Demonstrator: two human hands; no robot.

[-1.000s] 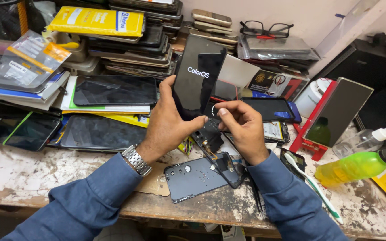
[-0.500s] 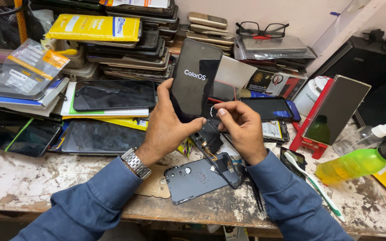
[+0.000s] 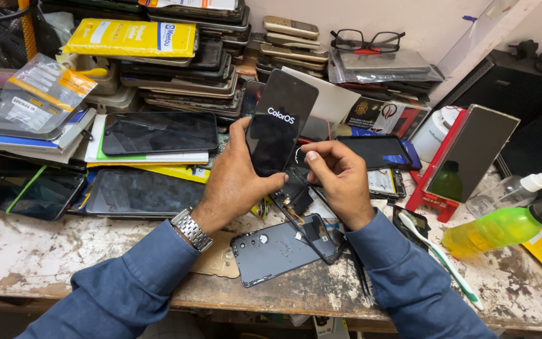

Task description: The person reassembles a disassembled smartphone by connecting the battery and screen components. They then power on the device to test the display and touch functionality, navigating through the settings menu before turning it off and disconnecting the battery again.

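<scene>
My left hand point(image 3: 233, 182) holds up a black phone display panel point(image 3: 280, 122) with a lit white logo on its screen. My right hand point(image 3: 337, 179) pinches a thin wire or cable end point(image 3: 297, 154) at the panel's right edge. Below the hands a dark flex part point(image 3: 296, 198) hangs from the panel toward the open phone body point(image 3: 283, 248), a grey-blue shell lying on the worn bench. A metal watch point(image 3: 189, 229) sits on my left wrist. Both sleeves are blue.
Stacks of phones and screens point(image 3: 183, 69) fill the back and left. Dark panels point(image 3: 158, 132) lie on the left. A red stand with a mirror-like panel point(image 3: 468, 157), a green bottle point(image 3: 497, 229), a spray bottle point(image 3: 515, 188), a toothbrush point(image 3: 440, 257) and eyeglasses point(image 3: 365, 41) are on the right.
The view has shifted slightly. My hands keep the same grip on the panel and the wire, with only small finger movement.
</scene>
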